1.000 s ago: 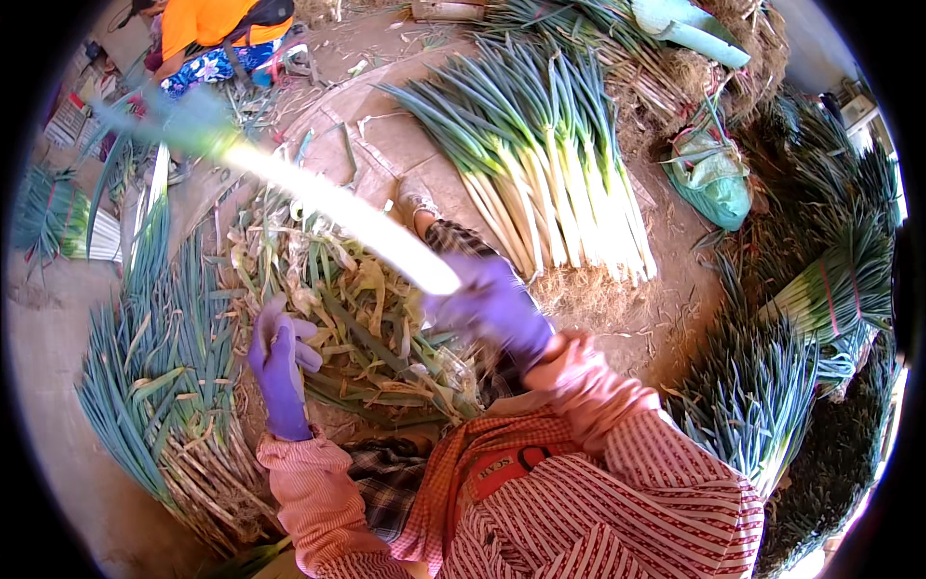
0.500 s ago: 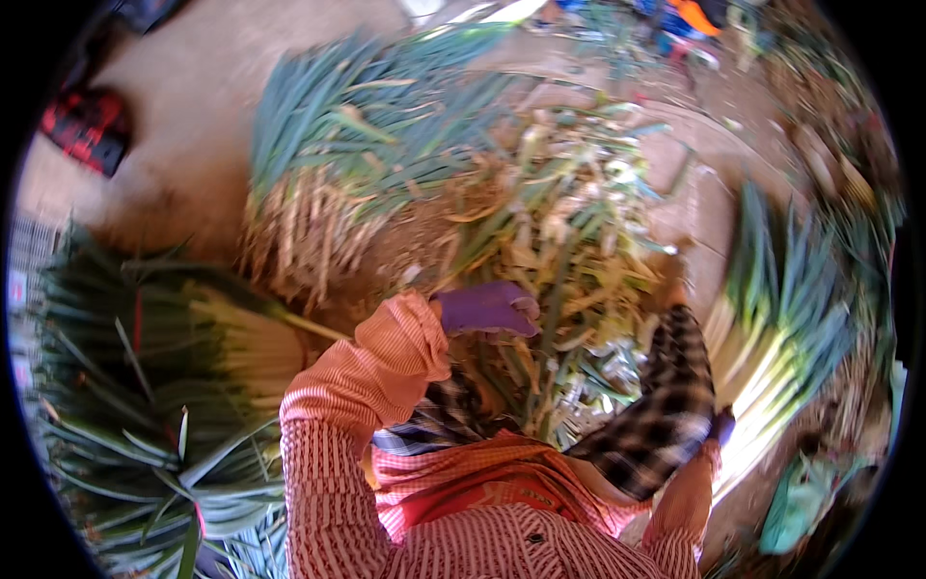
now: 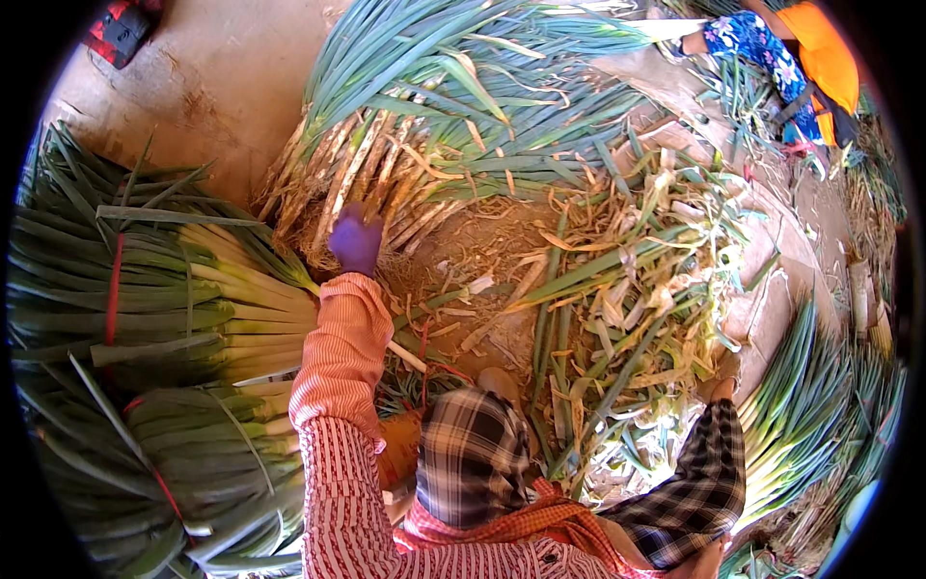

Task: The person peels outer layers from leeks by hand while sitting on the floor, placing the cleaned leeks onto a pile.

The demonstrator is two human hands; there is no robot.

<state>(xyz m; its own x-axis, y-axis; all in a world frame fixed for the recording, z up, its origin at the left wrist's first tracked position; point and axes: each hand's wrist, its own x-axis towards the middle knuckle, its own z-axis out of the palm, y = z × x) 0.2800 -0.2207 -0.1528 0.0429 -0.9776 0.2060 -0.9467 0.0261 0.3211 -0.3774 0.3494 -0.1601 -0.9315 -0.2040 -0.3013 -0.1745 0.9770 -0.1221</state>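
Fingers of the purple-gloved left hand point(image 3: 356, 241) close on the rooty ends of a loose heap of unpeeled green onions point(image 3: 424, 145) at twelve o'clock, likely to pull some free; the right hand is out of sight.

My left hand point(image 3: 356, 239), in a purple glove, is reaching out and touching the root ends of a loose leek pile point(image 3: 434, 125) lying on the dirt ground point(image 3: 207, 92); the fingers are curling into the stalks; my right hand is lying out of sight; tied bundles point(image 3: 145, 299) are sitting just beside my left sleeve point(image 3: 338, 367); trimmings point(image 3: 627, 289) are lying strewn ahead of my knees; another person point(image 3: 772, 58) is working at the far right.
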